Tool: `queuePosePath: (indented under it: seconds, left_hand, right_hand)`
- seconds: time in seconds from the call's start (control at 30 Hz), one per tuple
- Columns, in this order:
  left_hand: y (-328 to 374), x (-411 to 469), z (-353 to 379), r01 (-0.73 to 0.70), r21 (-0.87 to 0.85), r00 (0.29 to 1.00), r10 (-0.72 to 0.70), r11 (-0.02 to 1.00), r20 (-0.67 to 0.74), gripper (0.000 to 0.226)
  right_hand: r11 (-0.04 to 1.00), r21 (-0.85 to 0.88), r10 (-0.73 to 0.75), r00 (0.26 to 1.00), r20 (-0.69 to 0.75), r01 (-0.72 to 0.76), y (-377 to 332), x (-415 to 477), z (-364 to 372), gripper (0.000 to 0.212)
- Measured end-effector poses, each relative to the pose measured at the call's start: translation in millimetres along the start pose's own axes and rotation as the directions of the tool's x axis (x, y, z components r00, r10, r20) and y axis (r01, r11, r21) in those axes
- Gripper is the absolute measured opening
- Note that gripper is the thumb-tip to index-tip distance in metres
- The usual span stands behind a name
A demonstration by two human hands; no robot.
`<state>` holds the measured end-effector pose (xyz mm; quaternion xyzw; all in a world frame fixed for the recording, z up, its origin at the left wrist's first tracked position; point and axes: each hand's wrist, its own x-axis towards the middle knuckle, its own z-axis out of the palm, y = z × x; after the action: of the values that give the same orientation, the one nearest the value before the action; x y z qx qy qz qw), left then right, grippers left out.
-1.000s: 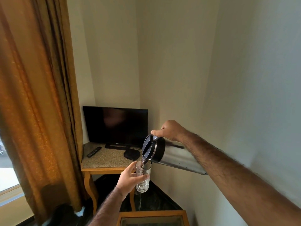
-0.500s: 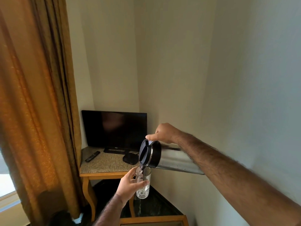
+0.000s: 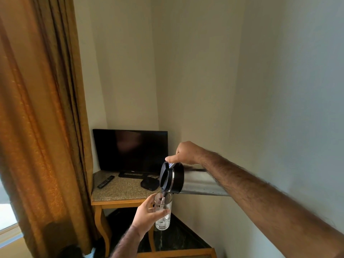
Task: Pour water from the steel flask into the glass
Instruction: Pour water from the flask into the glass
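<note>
flask tipped over glass, water running

far left: orange-brown curtain (image 3: 42, 118) hangs full height beside a strip of bright window (image 3: 6, 213). next right, in the room corner, a wooden side table (image 3: 119, 202) with a speckled stone top. on it: a black remote control (image 3: 105, 181) near the left edge, a dark flat-screen television (image 3: 130, 150) standing at the back, and a small black box (image 3: 149, 183) just in front of the tv stand.

centre, in front of the table: left hand (image 3: 147, 214) comes up from below, fingers (image 3: 161, 213) curled round the middle of a clear drinking glass (image 3: 163, 211), thumb up near the rim. glass held upright in the air, off any surface. water sits in the lower part, bubbly.

directly above the glass: steel flask (image 3: 201, 184) lying near horizontal, black lid end pointing left and slightly down, spout just over the glass rim. a thin stream of water (image 3: 163, 199) falls from spout into the glass.

right hand (image 3: 186, 152) grips the flask from on top at the lid end, fingers closed, thumb pressed on the lid lever. bare forearm runs off to the lower right, covering the flask's base.

bottom centre: edge of a second wooden piece (image 3: 176, 253), identity unclear.
</note>
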<state>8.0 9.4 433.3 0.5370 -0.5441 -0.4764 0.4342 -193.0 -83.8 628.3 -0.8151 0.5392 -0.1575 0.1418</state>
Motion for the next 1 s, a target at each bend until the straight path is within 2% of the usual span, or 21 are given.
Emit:
queuePosePath:
  seconds: [1.0]
  left_hand:
    - [-5.6,1.1,0.3,-0.026,0.004,1.0,0.027,1.0,-0.005,0.058]
  right_hand:
    - [1.0,-0.019,-0.022,1.0,-0.002,0.022,-7.3,-1.7,-3.8,0.062]
